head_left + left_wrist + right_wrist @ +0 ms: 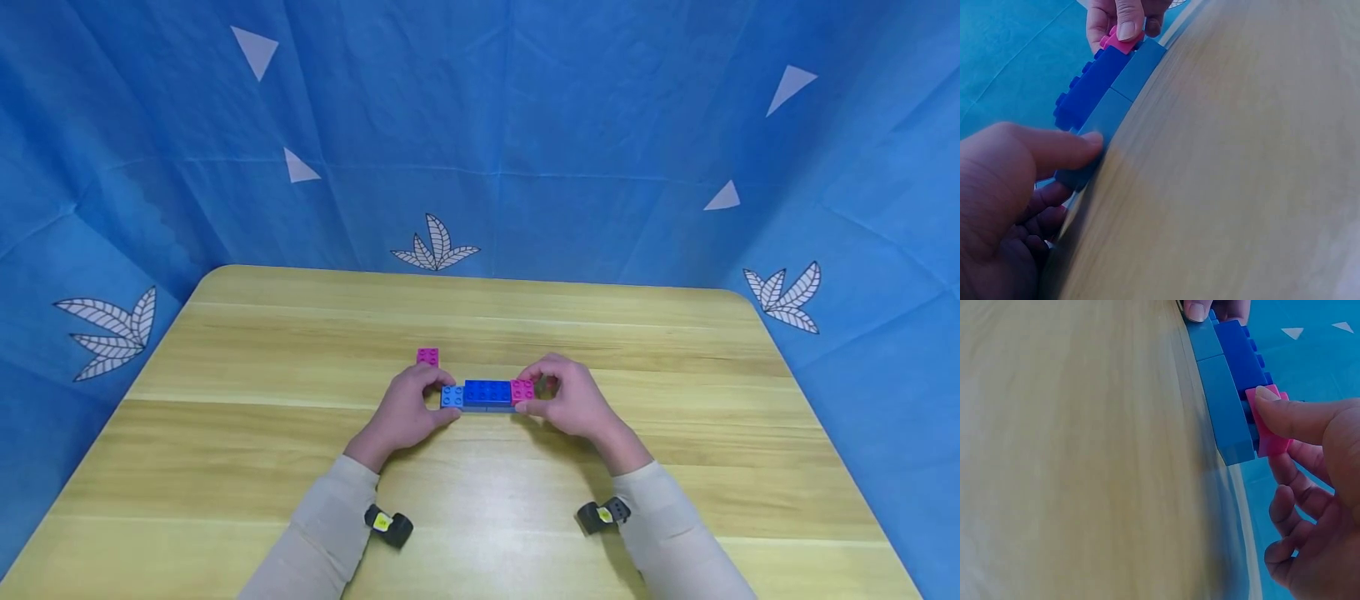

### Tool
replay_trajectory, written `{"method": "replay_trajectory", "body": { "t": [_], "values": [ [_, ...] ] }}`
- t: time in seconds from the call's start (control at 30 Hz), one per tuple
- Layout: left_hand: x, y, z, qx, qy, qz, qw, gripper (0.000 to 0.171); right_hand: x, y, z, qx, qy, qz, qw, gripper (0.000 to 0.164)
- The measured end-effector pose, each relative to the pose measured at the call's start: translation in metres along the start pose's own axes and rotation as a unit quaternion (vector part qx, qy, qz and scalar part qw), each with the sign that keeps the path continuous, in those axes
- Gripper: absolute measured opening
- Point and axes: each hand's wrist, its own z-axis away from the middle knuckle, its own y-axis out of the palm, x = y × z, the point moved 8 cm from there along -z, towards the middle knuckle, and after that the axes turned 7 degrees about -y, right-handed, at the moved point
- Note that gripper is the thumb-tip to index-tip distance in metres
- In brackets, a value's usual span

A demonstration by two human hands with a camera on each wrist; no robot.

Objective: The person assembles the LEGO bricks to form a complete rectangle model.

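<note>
Two light blue bricks (1227, 406) lie end to end on the table as a bottom row. A dark blue brick (487, 392) sits on top across their seam. My left hand (405, 407) pinches the left end of the row, where light blue studs stay bare. With thumb and fingers, my right hand (567, 400) holds a small pink brick (1266, 428) over the row's right end, beside the dark blue brick. Studs of the light blue brick show beneath the pink one, which tilts slightly in the right wrist view.
Just beyond my left fingers, another pink brick (427, 357) lies on the wood-grain table (480, 500). A blue curtain (495, 150) with white triangles and leaves hangs behind the table's far edge and along both sides.
</note>
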Motion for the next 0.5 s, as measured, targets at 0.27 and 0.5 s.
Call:
{"method": "replay_trajectory", "body": {
  "t": [0.27, 0.5],
  "values": [
    [-0.0001, -0.0002, -0.0005, 0.0, -0.001, 0.002, 1.0, 0.035, -0.0003, 0.0006, 0.0003, -0.002, -0.005, -0.001, 1.0, 0.029],
    [-0.0007, -0.0008, 0.0002, 0.002, -0.006, 0.005, 1.0, 0.034, -0.0015, 0.0021, 0.0012, -0.003, 0.007, -0.007, 1.0, 0.031]
  ]
}}
